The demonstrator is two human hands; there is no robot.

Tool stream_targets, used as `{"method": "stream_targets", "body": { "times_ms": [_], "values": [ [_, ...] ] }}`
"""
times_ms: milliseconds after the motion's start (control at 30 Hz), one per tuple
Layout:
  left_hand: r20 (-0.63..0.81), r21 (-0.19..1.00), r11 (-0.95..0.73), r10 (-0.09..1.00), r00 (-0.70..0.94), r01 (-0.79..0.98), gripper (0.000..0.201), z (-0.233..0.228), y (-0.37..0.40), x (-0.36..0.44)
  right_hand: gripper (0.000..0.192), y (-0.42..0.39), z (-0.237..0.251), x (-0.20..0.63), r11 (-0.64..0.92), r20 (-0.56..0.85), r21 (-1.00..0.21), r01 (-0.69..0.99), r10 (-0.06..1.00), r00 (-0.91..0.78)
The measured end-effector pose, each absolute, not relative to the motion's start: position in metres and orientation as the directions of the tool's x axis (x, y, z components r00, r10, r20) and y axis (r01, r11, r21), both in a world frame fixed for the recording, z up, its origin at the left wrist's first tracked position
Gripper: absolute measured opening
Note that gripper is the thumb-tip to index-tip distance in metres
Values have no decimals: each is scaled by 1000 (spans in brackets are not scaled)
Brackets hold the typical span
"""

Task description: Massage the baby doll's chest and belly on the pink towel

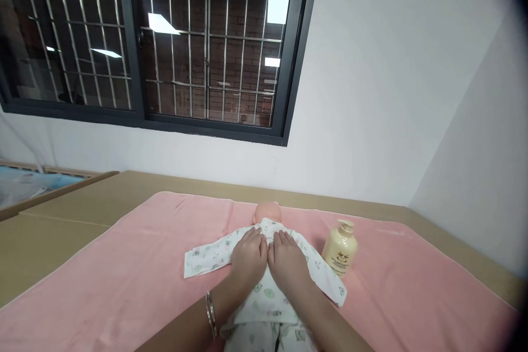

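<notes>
Room: white walls meet in a corner on the right; a dark-framed barred window [165, 44] fills the upper left, with brick behind it and ceiling lights mirrored in the glass.
Worktop: tan worktop [61, 220] covered across most of its width by a pink towel [124, 275].
Baby doll: baby doll [268, 213] lies on its back in the middle of the towel, head toward the wall, dressed in a white printed romper [264, 297] with both sleeves spread out sideways.
Left hand: left hand [248, 256] rests palm down on the doll's chest, fingers flat and released, grasping nothing; bangles [211, 313] sit on the wrist.
Right hand: right hand [289, 261] lies just beside the left, touching it at the thumbs, fingers likewise flat on the romper and holding nothing.
Bottle: cream pump bottle [340, 247] stands upright on the towel, just beside the doll's spread sleeve on the right.
Risk: a sideways sweep of the right forearm or a tug on that sleeve could probably topple the bottle, since it stands so close; pressing and sliding the palms may bunch the loose towel and shift the doll.
</notes>
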State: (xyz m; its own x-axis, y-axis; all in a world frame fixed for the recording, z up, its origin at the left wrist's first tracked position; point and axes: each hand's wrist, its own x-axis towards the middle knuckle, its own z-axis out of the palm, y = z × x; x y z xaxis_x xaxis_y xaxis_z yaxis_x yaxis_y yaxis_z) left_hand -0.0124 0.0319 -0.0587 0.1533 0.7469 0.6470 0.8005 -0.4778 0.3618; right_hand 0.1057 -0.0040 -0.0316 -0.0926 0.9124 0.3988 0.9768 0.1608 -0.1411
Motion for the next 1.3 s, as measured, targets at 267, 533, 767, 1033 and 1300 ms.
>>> {"method": "stream_targets", "body": {
  "times_ms": [267, 533, 767, 1033, 1300],
  "values": [
    [589, 425, -481, 790, 169, 766, 41, -62, 42, -15, 40, -14, -32, 95, 99, 427, -33, 995, 901, -75],
    [701, 309, -617, 662, 265, 724, 34, -57, 37, -15, 42, -8, -32, 105, 130, 441, -117, 985, 895, -66],
    [720, 364, -567, 674, 163, 739, 32, -64, 35, -14, 52, 8, -39, 116, 178, 389, -341, 923, 921, -34],
    [710, 394, -507, 698, 97, 767, 33, -69, 39, -14, 55, 8, -44, 116, 177, 385, -400, 899, 923, -10],
    [710, 362, -515, 693, 128, 777, 35, -71, 41, -14, 56, 8, -44, 116, 177, 379, -414, 893, 925, -7]
  ]
}}
